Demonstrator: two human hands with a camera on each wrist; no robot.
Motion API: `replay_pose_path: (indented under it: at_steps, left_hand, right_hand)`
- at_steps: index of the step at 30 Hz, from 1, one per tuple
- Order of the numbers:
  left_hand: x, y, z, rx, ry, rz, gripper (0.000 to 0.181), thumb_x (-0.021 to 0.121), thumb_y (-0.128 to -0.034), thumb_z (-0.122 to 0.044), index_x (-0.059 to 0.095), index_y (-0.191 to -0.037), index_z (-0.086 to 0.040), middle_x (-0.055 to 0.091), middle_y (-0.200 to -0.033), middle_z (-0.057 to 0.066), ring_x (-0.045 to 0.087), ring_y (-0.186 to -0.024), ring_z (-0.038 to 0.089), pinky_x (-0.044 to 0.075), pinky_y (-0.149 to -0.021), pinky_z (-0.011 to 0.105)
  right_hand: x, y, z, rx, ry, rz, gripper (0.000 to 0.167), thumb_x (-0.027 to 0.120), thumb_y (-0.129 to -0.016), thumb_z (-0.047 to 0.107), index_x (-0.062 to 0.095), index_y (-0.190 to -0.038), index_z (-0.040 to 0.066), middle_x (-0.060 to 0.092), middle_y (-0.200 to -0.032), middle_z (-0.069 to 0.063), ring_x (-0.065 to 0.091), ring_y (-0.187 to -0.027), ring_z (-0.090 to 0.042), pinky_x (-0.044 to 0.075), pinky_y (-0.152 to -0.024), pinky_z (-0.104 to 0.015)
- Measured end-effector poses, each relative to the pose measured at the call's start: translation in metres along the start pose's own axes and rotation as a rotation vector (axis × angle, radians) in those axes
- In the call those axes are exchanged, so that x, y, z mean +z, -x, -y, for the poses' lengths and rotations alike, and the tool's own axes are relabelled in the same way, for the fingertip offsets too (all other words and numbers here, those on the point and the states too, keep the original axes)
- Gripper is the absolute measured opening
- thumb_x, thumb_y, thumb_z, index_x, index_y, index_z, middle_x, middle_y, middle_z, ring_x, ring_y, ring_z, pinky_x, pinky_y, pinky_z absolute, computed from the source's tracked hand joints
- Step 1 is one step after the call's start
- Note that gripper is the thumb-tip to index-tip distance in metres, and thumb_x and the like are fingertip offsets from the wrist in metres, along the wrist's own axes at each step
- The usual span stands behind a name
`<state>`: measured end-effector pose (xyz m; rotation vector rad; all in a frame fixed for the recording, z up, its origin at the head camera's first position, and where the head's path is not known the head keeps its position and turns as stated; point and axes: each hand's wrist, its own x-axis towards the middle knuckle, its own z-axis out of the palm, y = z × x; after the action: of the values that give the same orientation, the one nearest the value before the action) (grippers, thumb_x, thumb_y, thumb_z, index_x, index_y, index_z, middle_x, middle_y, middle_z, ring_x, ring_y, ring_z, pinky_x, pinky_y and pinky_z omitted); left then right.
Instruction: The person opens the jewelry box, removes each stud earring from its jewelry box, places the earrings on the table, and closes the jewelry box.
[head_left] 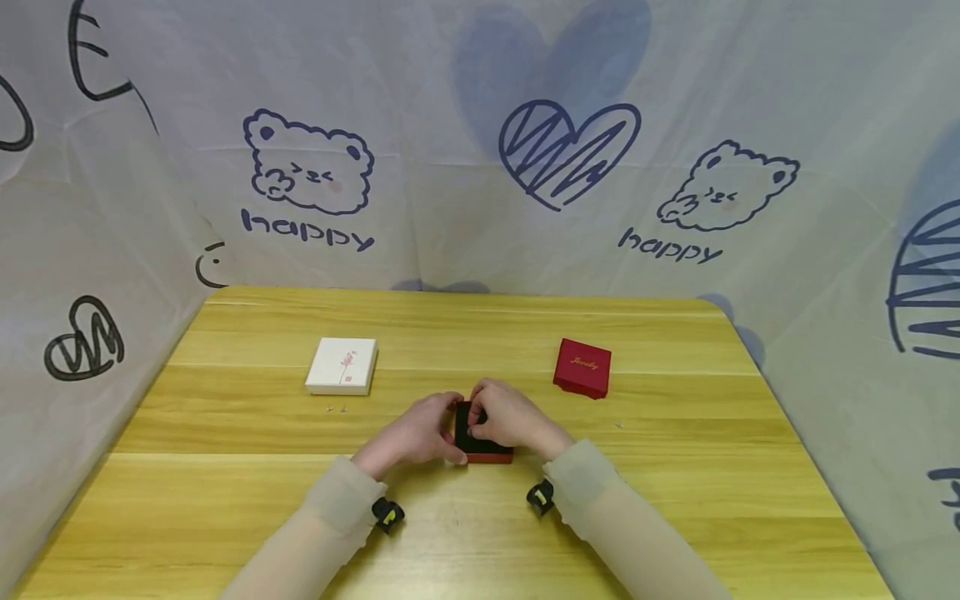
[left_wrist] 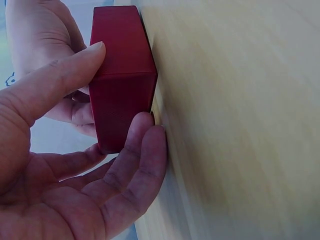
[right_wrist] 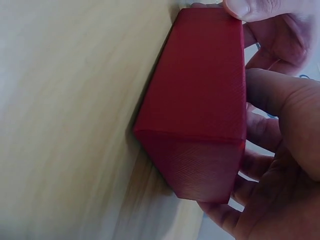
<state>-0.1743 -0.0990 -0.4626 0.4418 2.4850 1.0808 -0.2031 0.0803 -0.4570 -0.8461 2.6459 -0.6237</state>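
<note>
A small red box [head_left: 489, 457] with a black inside lies uncovered at the middle of the table. My left hand [head_left: 425, 431] grips its left end, thumb on the front wall [left_wrist: 122, 42] and fingers at the side and back. Above the black inside [head_left: 467, 442], my right hand [head_left: 510, 414] bends over with thumb and fingers brought together, their tips in the box's opening. Whether anything is between those tips is hidden; in the right wrist view the red wall [right_wrist: 195, 75] blocks them.
A red lid [head_left: 582, 367] with gold lettering sits behind on the right, a white box [head_left: 342, 367] with a pink flower behind on the left. Tiny shiny pieces [head_left: 343, 409] lie before the white box. Another tiny piece [head_left: 618, 425] lies to the right.
</note>
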Motion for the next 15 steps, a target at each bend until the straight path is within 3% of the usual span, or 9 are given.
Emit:
replay_pose_path:
  at_steps: [8,15]
  left_hand:
    - [-0.0004,0.001,0.0,0.003,0.008,0.001,0.089,0.089,-0.0714,-0.009,0.039,-0.143,0.006,0.054,-0.12,0.018,0.059,-0.077,0.014,0.051,-0.067,0.03]
    - [-0.0005,0.0015,-0.0007,0.011,0.005,-0.001,0.089,0.089,-0.0712,-0.01,0.039,-0.143,0.007,0.053,-0.121,0.019,0.06,-0.077,0.013,0.051,-0.067,0.03]
  right_hand:
    - [-0.0004,0.0002,-0.001,-0.018,-0.017,0.021,0.01,0.078,-0.085,0.014,0.069,-0.08,0.014,0.058,-0.119,-0.008,0.056,-0.107,-0.025,0.048,-0.092,-0.039]
    - [-0.0009,0.0031,-0.0061,-0.028,-0.047,-0.01,0.01,0.081,-0.083,0.017,0.077,-0.09,0.013,0.059,-0.121,-0.008,0.057,-0.108,-0.026,0.045,-0.096,-0.042]
